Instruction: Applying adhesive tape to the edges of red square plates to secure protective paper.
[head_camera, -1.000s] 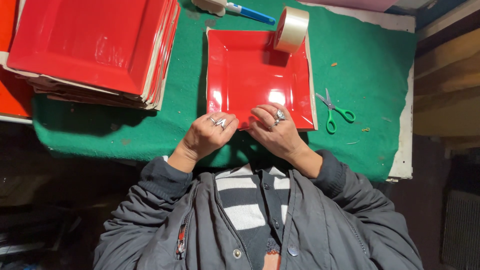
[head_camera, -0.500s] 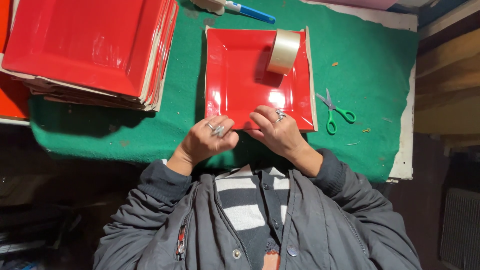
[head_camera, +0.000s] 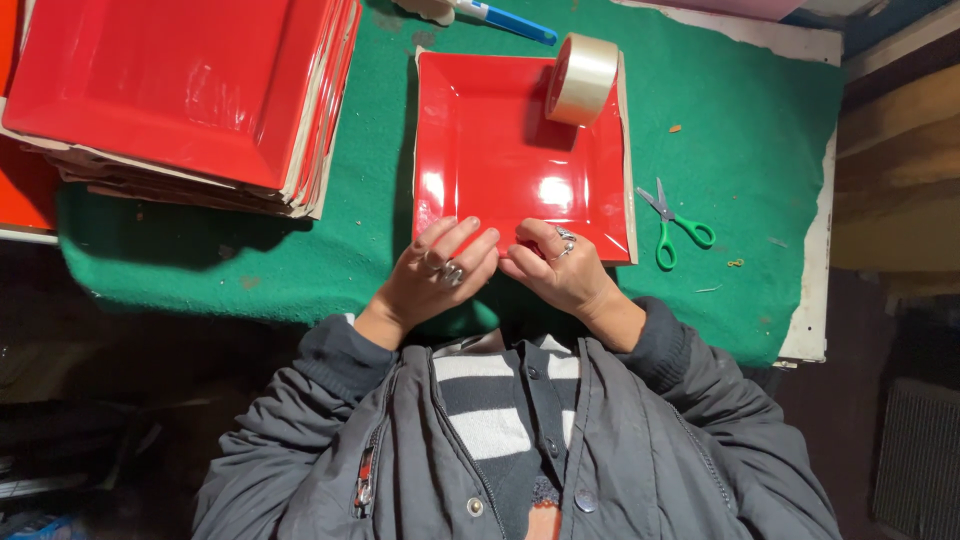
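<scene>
Fingers of the left hand lie loosely spread and slightly curled on the near edge of a square red plate, tips touching its rim; whether they pinch anything cannot be told. Beside them, the right hand bends its fingers close together over the same near edge, tips pressed to the rim, and both hands wear rings. Between the two hands only a narrow gap shows. Directly beyond the fingers the plate sits flat on a green cloth that covers the desk, its glossy face catching a bright glare. At the plate's far right corner, well beyond the right fingers, a tape roll stands tilted on its edge. Off to the right of the right hand, just past the plate, green scissors lie on the cloth with blades slightly parted. Far beyond the left fingers and off to their left, a stack of similar red plates rises from the cloth. Past the plate's far edge a blue-handled tool lies partly out of frame. Below the hands, grey jacket sleeves and a striped shirt fill the foreground.
</scene>
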